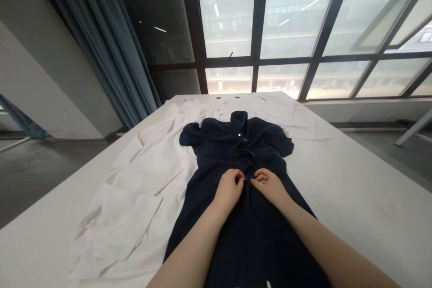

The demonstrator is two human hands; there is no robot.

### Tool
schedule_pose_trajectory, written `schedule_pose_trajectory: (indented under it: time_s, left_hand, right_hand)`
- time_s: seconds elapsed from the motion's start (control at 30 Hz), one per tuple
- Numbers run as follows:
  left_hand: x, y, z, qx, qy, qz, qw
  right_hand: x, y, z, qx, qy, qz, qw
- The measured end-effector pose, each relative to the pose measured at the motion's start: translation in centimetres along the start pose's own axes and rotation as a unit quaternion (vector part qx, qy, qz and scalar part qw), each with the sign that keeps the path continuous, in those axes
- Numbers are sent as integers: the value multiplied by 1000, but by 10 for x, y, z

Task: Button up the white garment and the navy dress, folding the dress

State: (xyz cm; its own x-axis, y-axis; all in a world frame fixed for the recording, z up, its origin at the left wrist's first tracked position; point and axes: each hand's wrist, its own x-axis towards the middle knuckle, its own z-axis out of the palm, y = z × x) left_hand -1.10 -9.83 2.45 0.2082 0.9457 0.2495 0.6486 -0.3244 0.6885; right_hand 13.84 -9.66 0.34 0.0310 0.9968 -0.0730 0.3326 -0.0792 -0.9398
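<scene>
A dark navy short-sleeved dress [216,157] lies face up on the white table, its collar at the far end and its skirt running toward me. Two light buttons show below the collar, where the front placket is partly parted. At the waist, my left hand [232,181] pinches the dark cloth of the placket between thumb and fingertips. Just across from it, my right hand [267,183] pinches the same front from the other side. A narrow dark strip hangs down between the hands. Whether a button is in the fingers cannot be made out.
Crumpled white garments [135,189] cover the left side of the table [374,202], and more white cloth [303,126] spreads along its far end. Behind stand large dark-framed windows [256,18] and a blue-grey curtain [101,31].
</scene>
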Motion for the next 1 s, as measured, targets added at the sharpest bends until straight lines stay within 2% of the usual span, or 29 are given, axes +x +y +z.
schedule_pose_trajectory:
  time_s: [0.17, 0.43, 0.7, 1.0]
  left_hand:
    - [0, -1, 2, 2, 1, -2, 1000]
    - [1, -4, 3, -1, 1, -12, 1000]
    - [1, -3, 1, -5, 0, -9, 1000]
    - [1, -4, 2, -4, 1, -7, 1000]
  right_hand:
    - [0, 3, 0, -2, 6, -26, 1000]
    - [2, 1, -5, 99, -67, -23, 993]
    - [0, -5, -5, 94, -49, -1, 994]
    - [3, 2, -6, 64, -45, -13, 997]
